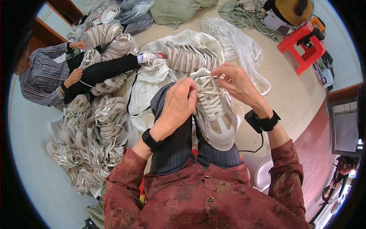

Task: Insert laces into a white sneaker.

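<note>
A beige and white sneaker (215, 119) rests upright on my lap, toe toward me. My left hand (176, 104) grips its left side by the laces and tongue. My right hand (235, 81) pinches a white lace (209, 91) at the top eyelets of the shoe. Both wrists wear black bands. A row of similar sneakers (190, 56) lies on a white bag just beyond the shoe.
A large heap of matching sneakers (91, 133) lies at my left. Another person in a striped shirt (44, 78) sits at far left, handling a shoe. A red plastic stool (305, 45) stands at upper right. Clear plastic bags (236, 38) and cloth sacks lie on the floor beyond.
</note>
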The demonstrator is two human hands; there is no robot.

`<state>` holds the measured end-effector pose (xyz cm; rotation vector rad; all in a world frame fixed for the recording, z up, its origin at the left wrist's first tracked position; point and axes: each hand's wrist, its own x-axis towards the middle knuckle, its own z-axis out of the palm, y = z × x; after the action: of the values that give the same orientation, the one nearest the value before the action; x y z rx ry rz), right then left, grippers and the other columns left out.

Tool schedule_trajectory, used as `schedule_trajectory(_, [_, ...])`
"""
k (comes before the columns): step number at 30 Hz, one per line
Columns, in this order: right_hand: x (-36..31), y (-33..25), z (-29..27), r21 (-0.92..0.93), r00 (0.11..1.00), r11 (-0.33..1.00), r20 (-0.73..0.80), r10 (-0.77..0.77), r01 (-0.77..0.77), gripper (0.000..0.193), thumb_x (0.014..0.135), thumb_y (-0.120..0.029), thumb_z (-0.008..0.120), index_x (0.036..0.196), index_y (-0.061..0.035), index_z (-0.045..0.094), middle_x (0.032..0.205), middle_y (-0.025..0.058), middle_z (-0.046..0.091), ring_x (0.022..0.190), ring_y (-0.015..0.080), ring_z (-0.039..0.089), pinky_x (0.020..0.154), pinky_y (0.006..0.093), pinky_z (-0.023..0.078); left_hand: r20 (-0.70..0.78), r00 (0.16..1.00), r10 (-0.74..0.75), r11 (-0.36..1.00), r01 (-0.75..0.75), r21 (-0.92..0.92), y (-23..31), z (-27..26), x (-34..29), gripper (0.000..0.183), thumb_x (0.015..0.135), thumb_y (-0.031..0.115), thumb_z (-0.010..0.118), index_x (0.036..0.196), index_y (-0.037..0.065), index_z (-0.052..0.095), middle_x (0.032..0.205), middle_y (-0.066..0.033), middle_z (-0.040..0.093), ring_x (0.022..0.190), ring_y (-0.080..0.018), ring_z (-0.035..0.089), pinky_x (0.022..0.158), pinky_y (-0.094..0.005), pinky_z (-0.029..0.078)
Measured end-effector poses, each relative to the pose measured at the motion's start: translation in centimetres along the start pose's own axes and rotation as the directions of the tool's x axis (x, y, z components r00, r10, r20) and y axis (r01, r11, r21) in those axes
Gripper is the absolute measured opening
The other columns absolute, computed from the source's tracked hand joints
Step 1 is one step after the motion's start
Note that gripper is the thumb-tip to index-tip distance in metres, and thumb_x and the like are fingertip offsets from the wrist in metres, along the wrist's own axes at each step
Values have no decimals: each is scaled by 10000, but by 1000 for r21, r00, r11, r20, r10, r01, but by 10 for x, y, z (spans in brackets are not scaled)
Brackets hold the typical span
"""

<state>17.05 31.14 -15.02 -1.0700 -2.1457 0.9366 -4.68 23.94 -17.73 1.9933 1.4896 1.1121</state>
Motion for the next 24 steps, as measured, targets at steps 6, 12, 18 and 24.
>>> schedule_trajectory(6, [1, 2, 0, -32, 1000, 999, 9, -7, 7, 198, 870, -43, 645, 1060, -22, 695, 910, 63, 584, 718, 142, 572, 652, 291, 485, 195, 937, -290, 878, 341, -335, 0, -6, 12, 89, 942, 56, 556, 953, -19, 603, 792, -81, 686, 523, -100, 548, 494, -245, 448])
schedule_trajectory(12, [3, -1, 2, -12, 1000, 1000, 10, -1, 2, 200, 854, -50, 634, 1040, -13, 699, 892, 86, 596, 720, 172, 561, 673, 313, 481, 385, 842, -379, 726, 528, -440, -14, -30, 22, 192, 967, 141, 593, 1065, 1, 682, 790, -34, 704, 508, -33, 506, 480, -182, 413])
schedule_trajectory(18, [4, 2, 2, -13, 1000, 1000, 26, 5, -4, 217, 870, -47, 632, 1077, -26, 693, 908, 60, 586, 715, 145, 543, 664, 292, 472, 452, 826, -336, 808, 500, -313, -13, -47, 23, 233, 975, 179, 597, 927, -2, 736, 708, -8, 676, 538, -47, 536, 482, -189, 411])
schedule_trajectory(24, [9, 10, 8, -219, 988, 964, 32, -151, 154, 227, 862, 30, 597, 1071, -10, 679, 943, 158, 633, 803, 305, 623, 729, 378, 500, 578, 758, -302, 746, 565, -352, -13, -59, 23, 257, 991, 204, 588, 1016, 9, 753, 686, 31, 637, 570, -16, 498, 497, -179, 374])
